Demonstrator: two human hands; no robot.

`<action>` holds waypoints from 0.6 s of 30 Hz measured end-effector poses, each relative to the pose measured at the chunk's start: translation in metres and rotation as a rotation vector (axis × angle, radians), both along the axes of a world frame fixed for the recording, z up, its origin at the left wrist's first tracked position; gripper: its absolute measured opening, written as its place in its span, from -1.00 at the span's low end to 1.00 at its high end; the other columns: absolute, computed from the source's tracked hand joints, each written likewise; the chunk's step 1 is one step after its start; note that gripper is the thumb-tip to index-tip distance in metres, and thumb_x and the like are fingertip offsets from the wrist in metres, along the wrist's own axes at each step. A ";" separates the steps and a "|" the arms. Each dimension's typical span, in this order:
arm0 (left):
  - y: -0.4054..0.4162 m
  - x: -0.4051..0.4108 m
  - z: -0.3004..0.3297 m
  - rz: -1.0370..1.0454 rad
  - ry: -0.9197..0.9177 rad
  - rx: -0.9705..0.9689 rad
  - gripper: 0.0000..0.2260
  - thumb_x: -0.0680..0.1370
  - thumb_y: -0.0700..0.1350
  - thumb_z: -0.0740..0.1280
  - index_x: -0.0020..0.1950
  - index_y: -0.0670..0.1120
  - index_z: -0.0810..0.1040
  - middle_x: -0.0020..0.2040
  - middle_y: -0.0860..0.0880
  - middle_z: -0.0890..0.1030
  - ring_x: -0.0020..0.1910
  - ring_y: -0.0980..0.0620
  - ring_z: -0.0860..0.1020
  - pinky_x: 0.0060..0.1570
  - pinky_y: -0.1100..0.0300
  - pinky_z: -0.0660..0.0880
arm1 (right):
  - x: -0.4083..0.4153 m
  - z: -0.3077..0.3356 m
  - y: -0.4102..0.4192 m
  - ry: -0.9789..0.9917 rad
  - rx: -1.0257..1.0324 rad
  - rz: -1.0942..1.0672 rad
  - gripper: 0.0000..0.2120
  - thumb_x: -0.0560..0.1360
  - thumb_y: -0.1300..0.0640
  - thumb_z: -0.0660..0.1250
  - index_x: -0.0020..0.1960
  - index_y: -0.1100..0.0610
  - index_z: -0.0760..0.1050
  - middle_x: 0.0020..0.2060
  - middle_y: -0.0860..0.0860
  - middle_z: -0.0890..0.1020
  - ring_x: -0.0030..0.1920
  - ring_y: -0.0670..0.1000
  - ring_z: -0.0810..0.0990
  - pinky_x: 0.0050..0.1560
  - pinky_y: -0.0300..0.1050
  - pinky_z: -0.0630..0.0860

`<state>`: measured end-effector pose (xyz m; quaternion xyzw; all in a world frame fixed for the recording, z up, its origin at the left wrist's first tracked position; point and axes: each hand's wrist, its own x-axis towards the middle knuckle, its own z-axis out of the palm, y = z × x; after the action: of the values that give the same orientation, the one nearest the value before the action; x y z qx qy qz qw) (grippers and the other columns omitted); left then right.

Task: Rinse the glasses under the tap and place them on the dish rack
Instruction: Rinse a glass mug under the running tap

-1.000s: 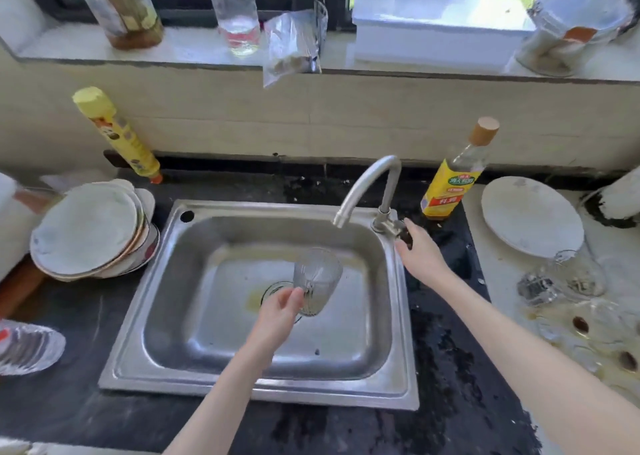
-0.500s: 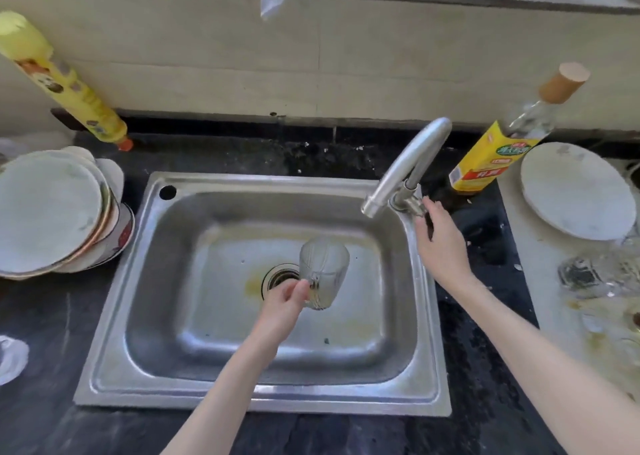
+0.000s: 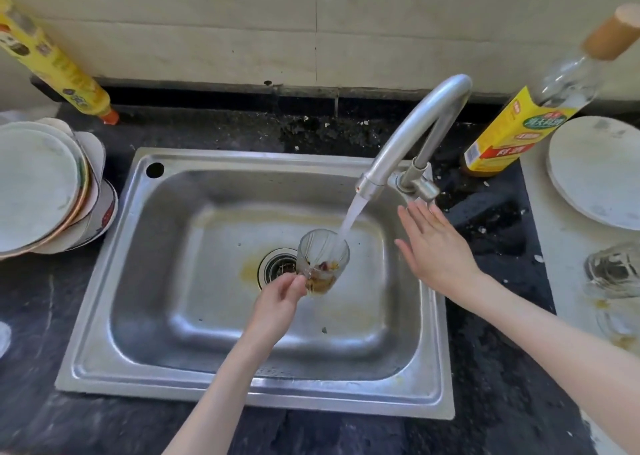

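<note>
My left hand [image 3: 277, 302] pinches a clear glass [image 3: 323, 259] by its lower edge, over the drain of the steel sink [image 3: 104, 316]. Brownish residue and water sit in the bottom of the glass. Water runs from the curved tap [image 3: 412, 136] into the glass's mouth. My right hand [image 3: 436, 247] hovers with straight fingers just below the tap's handle [image 3: 420, 186], holding nothing. More dirty glasses [image 3: 614, 269] stand on the pale counter at the right edge.
A stack of plates [image 3: 41, 188] leans at the left of the sink. A yellow bottle [image 3: 59, 67] lies against the back wall. A yellow-labelled glass bottle [image 3: 519, 125] and a white plate [image 3: 599, 170] are at the right.
The water has started running into the glass. My right hand has come off the tap handle and spread its fingers. The camera has tilted down and closer.
</note>
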<state>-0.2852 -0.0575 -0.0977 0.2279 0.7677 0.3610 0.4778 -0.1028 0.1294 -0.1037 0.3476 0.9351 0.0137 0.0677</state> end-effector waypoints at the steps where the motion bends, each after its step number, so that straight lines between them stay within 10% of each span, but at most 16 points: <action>1: -0.001 0.000 -0.001 -0.004 -0.003 0.008 -0.80 0.62 -0.07 0.18 -0.06 -0.10 0.56 -0.10 -0.04 0.63 0.03 -0.01 0.56 0.17 0.09 0.42 | 0.001 0.000 0.002 0.030 0.024 0.012 -0.54 0.50 0.05 0.23 0.22 0.38 0.48 0.14 0.33 0.57 0.19 0.25 0.56 0.28 0.16 0.36; 10: -0.006 0.001 -0.008 -0.005 -0.017 0.065 -0.82 0.61 -0.08 0.19 -0.08 -0.06 0.56 -0.05 -0.04 0.65 0.05 0.03 0.57 0.13 0.19 0.43 | -0.004 -0.003 -0.017 0.125 -0.104 0.023 -0.59 0.38 0.18 0.47 0.18 0.32 0.53 0.27 0.36 0.44 0.34 0.34 0.38 0.34 0.17 0.10; 14: -0.009 0.003 -0.001 0.006 -0.057 0.115 -0.81 0.61 -0.11 0.18 -0.15 -0.02 0.52 -0.09 -0.01 0.64 0.03 0.09 0.58 -0.04 0.49 0.42 | -0.013 0.005 -0.047 0.262 -0.652 -0.028 -0.37 0.53 0.04 0.30 0.51 0.08 0.10 0.50 -0.06 0.12 0.51 -0.09 0.02 0.43 -0.27 -0.13; 18: -0.010 0.003 0.007 -0.024 -0.077 0.160 -0.81 0.61 -0.10 0.17 -0.08 -0.07 0.56 -0.10 0.02 0.64 -0.04 0.18 0.60 -0.06 0.52 0.40 | -0.026 0.001 -0.063 0.479 -1.138 -0.264 -0.21 0.41 0.07 0.45 0.50 -0.03 0.08 0.45 -0.14 0.23 0.42 -0.21 0.20 0.45 -0.22 0.11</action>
<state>-0.2821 -0.0671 -0.0905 0.2606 0.7145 0.4240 0.4918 -0.1291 0.0662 -0.1026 0.3630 0.7343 -0.5728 0.0318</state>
